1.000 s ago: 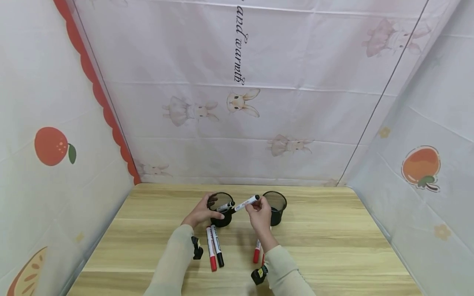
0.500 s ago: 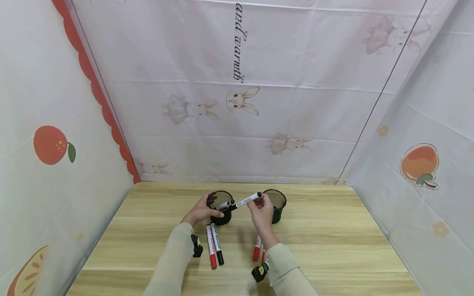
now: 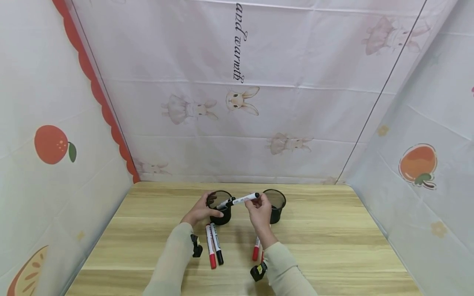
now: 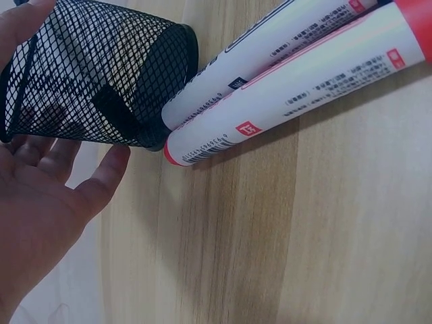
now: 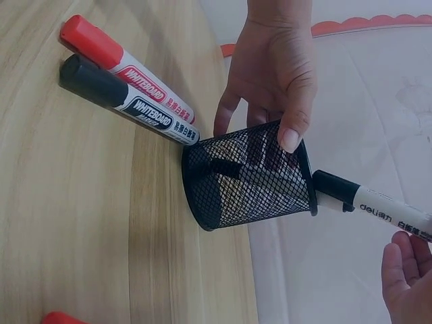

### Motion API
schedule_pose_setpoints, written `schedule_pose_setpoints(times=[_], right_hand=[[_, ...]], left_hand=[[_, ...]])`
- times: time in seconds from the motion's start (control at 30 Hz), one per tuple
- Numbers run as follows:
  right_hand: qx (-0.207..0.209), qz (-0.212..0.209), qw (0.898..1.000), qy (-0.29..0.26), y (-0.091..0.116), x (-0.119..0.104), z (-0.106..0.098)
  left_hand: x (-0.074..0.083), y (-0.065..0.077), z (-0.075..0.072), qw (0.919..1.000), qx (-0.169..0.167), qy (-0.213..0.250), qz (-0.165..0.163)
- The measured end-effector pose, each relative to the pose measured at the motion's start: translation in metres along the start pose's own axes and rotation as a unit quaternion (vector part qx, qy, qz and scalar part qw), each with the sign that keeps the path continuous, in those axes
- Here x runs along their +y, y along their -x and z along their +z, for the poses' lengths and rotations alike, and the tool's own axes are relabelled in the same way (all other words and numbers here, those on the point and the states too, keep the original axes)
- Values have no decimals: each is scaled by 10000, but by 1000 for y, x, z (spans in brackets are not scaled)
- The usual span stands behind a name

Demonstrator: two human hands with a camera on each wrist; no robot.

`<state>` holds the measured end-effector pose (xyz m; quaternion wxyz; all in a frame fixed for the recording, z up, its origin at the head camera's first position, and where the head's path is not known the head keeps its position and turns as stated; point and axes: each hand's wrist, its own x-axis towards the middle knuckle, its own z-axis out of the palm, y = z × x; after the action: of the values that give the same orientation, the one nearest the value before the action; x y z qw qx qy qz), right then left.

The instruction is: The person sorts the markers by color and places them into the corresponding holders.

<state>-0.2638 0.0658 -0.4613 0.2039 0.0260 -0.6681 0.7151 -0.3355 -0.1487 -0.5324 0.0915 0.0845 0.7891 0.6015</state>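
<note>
Three walls [image 3: 296, 115]: pale cloth; rabbits [image 3: 240, 101] and black lettering [image 3: 238, 41] on the back one, fruit [image 3: 418, 162] on both side ones, a red scalloped edge [image 3: 87, 70] at the left.
Table [image 3: 333, 238]: light wood grain, reaching to the back wall.
Sleeves [image 3: 170, 255]: pale, entering from the near side.
Left hand [image 3: 201, 211]: grasping the left cup [image 3: 221, 219], thumb on its near side, fingers round the far side.
Right hand [image 3: 260, 211]: pinching the held pen [image 3: 244, 199] close to its tail end.
Left cup: black mesh, standing on the table, mouth up.
Right cup [image 3: 275, 216]: black mesh too, standing just behind the right hand, partly covered by it.
Held pen: white, black at both ends, slanting; its cap is at the left cup's mouth, contact unclear.
Cup pen [image 3: 223, 203]: leaning inside the left cup, black end at the rim.
Red pen [image 3: 210, 246], black pen [image 3: 217, 244]: side by side on the table before the left cup, caps nearest the person.
Other red pen [image 3: 256, 250]: on the table by the right wrist, partly hidden; another red end [image 3: 262, 257] shows beside it.
</note>
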Motion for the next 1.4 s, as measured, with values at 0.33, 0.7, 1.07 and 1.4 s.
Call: schedule_pose_setpoints(times=[0.33, 0.7, 1.07, 1.4], right_hand=[[-46, -143, 9994, 311, 0, 2, 2], [-168, -114, 9997, 96, -2, 12, 3], [-259, -146, 9993, 235, -2, 10, 6], [-270, -89, 9985, 470, -3, 16, 9]], left_hand=[[-1, -1, 0, 9999, -68, -35, 73], [-1, -1, -1, 9999, -63, 67, -64], [-1, -4, -3, 9999, -29, -100, -97], [-1, -6, -1, 9997, 81, -86, -228]])
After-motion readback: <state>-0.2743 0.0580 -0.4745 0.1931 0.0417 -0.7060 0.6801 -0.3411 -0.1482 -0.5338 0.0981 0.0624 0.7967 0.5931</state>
